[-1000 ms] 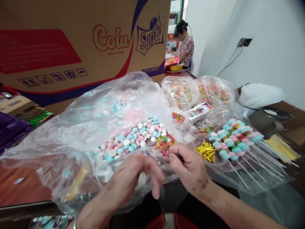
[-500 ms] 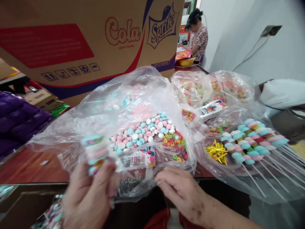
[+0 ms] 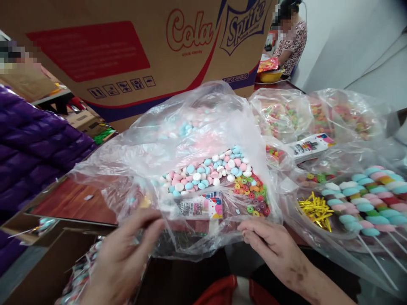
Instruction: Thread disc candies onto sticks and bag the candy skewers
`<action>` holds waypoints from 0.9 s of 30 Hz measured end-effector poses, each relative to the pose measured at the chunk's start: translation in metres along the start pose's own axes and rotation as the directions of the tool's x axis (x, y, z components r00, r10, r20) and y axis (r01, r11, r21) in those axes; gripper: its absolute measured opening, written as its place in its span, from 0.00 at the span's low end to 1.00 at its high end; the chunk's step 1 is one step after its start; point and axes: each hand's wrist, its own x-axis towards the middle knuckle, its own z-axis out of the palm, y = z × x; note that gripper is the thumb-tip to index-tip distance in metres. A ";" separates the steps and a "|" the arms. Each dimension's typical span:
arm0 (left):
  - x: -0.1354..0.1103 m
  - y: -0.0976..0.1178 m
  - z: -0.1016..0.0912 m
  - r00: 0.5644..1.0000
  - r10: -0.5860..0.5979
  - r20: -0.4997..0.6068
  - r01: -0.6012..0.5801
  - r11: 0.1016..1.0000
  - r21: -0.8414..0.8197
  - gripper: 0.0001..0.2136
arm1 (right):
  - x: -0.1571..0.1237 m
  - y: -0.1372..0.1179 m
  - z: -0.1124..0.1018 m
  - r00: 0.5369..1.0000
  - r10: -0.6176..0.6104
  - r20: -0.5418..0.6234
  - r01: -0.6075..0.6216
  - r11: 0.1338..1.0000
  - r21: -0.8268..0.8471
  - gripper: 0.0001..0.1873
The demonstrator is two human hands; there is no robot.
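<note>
My left hand is at the left front of a clear plastic bag, slightly blurred, with thumb and fingers apart and no candy visible in it. Blurred pastel colours show in the plastic just beyond its fingers. My right hand has its fingertips pinched together at the bag's near edge. On the plastic lie pink, blue and white round candies, small fruit-coloured candy rings and a stack of printed cards.
At right, skewered marshmallow-like candies lie beside gold twist ties. More bagged rings and printed cards sit behind. A large carton stands at the back. An open box of wrapped candies is lower left. A person sits beyond.
The stacked candy that my left hand held up is no longer visible in it, and its fingers have loosened. The view has swung left, so the things on the table appear further right.
</note>
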 end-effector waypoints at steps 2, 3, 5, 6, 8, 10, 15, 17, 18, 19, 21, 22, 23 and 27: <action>0.013 0.006 0.038 0.979 0.153 0.134 -0.147 0.988 -0.053 0.08 | -0.002 0.000 0.002 1.000 -0.019 0.007 0.020 1.000 -0.020 0.11; 0.018 0.008 0.056 0.969 0.172 0.177 -0.173 0.985 -0.010 0.07 | -0.003 0.001 0.002 1.000 -0.019 0.012 0.019 0.999 -0.026 0.11; 0.026 0.011 0.082 0.959 0.151 0.239 -0.185 0.975 0.123 0.07 | -0.005 0.002 0.000 1.000 -0.009 0.018 0.009 0.999 -0.032 0.11; 0.029 0.011 0.091 0.954 0.138 0.267 -0.189 0.967 0.173 0.07 | -0.007 0.003 -0.001 1.000 -0.006 0.016 0.007 0.999 -0.034 0.11; 0.032 0.010 0.099 0.941 0.124 0.316 -0.201 0.954 0.224 0.05 | -0.008 0.004 -0.001 1.000 -0.008 0.007 0.009 0.999 -0.032 0.10; 0.033 0.009 0.099 0.931 0.130 0.341 -0.214 0.951 0.224 0.05 | -0.009 0.004 0.000 1.000 -0.016 0.000 0.016 1.000 -0.023 0.10; 0.033 0.005 0.097 0.928 0.158 0.337 -0.237 0.949 0.208 0.12 | -0.006 0.002 0.005 1.000 -0.015 0.020 0.015 1.000 -0.010 0.10; 0.034 0.003 0.098 0.929 0.173 0.327 -0.248 0.947 0.205 0.14 | -0.004 -0.001 0.006 0.999 -0.021 0.034 0.021 1.000 -0.007 0.10; 0.034 0.002 0.100 0.929 0.182 0.322 -0.256 0.945 0.202 0.14 | -0.003 -0.002 0.007 0.999 -0.026 0.033 0.026 1.000 -0.002 0.10; 0.035 0.001 0.101 0.929 0.193 0.316 -0.264 0.944 0.199 0.14 | -0.001 -0.004 0.007 0.999 -0.028 0.031 0.028 1.000 0.005 0.10; 0.035 -0.001 0.103 0.930 0.214 0.300 -0.280 0.940 0.196 0.15 | 0.000 -0.006 0.006 0.999 -0.025 0.027 0.024 0.999 0.022 0.10; 0.036 -0.001 0.104 0.930 0.226 0.291 -0.289 0.937 0.196 0.15 | 0.000 -0.006 0.006 0.999 -0.018 0.029 0.017 0.999 0.032 0.11; 0.036 -0.001 0.103 0.931 0.237 0.279 -0.297 0.934 0.197 0.15 | 0.000 -0.007 0.006 0.999 -0.009 0.031 0.008 0.999 0.041 0.11; 0.034 0.010 0.096 0.935 0.294 0.201 -0.333 0.920 0.205 0.15 | 0.003 -0.008 0.008 0.993 0.102 -0.062 -0.095 0.990 0.100 0.10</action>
